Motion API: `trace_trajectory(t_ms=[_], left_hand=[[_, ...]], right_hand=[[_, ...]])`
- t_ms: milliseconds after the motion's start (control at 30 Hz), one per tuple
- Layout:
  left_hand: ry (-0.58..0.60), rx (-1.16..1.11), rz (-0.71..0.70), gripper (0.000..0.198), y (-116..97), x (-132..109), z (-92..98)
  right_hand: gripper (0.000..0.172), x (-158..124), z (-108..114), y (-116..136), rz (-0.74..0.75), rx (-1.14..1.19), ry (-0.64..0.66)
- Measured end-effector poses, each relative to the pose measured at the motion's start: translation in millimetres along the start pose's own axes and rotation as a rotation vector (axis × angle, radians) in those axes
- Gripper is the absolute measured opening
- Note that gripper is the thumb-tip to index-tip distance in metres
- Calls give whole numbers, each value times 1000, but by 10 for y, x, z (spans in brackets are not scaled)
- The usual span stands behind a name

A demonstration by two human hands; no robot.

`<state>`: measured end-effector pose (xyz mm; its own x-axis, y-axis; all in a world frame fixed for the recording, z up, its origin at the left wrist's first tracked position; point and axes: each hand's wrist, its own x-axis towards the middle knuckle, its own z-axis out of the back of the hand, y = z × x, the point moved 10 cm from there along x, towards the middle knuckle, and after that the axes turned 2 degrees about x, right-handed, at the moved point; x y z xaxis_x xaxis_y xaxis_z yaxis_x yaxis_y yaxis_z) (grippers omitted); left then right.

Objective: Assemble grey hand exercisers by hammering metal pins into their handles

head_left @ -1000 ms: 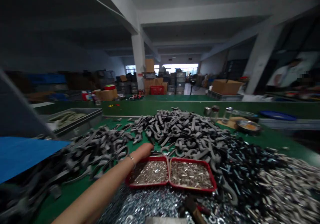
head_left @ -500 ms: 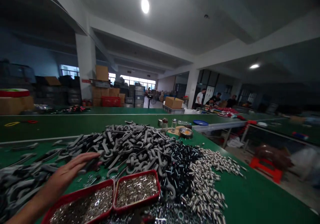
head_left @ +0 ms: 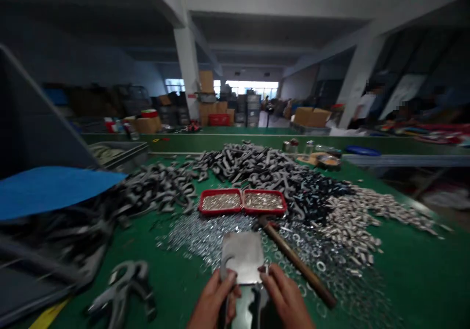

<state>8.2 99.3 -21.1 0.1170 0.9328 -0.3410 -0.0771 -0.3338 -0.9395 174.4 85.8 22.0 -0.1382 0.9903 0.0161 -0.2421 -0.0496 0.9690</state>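
Observation:
My left hand (head_left: 216,297) is closed round a grey curved part with a hooked tip (head_left: 227,260), held upright over the near edge of a square metal plate (head_left: 242,248). At the plate's right corner my right hand (head_left: 286,297) pinches a small silvery metal piece (head_left: 267,268). Below its fingers is a dark, narrow part (head_left: 256,302), blurred; whether that hand grips it too I cannot tell. Right of the plate lies a hammer (head_left: 297,260) with a wooden handle. A pair of joined grey curved parts (head_left: 127,290), like a clamp, lies at front left.
Two red trays (head_left: 242,210) of small metal pieces stand behind the plate. Around them spread loose washers (head_left: 321,266), grey curved parts (head_left: 253,165), black screw parts (head_left: 312,192) and silvery cylinders (head_left: 352,216). A grey crate (head_left: 47,280) and blue sheet (head_left: 55,189) stand left.
The view has turned left and downward. My left hand has come from the left pile to the plate, now with a grey hooked part. My right hand now shows beside it.

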Motion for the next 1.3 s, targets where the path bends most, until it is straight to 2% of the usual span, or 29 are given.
trace_trajectory(t_ms=[67,167,300,400,533,800,967,1133,1200,1300], left_hand=[[66,-80,9,64,153,-60,-71],[169,-150,21,65,179,-101,-217],[192,-95,22,66,118,-156,-320],[207,-46,7,64,149,-170,-368],[209,-12,10,61,229,-163,-393],[120,-15,20,59,216,-177,-311],[135,83,-22,52,154,-176,-337],[145,129,-29,48,77,-201,-398],[134,184,-27,48,47,-208,-405],[83,313,-64,48,-35,-220,-370]], right_hand=[[28,72,-71,-100,-5,-82,-37],[24,99,-158,-47,45,-177,-20],[22,47,-185,90,84,-255,3],[21,36,-225,95,73,-309,42],[22,33,-224,69,81,-331,45],[24,-6,-188,60,86,-347,50],[22,19,-227,77,93,-384,115],[20,-10,-251,90,126,-305,169],[21,-33,-247,92,136,-265,163],[25,-72,-200,85,143,-186,75]])
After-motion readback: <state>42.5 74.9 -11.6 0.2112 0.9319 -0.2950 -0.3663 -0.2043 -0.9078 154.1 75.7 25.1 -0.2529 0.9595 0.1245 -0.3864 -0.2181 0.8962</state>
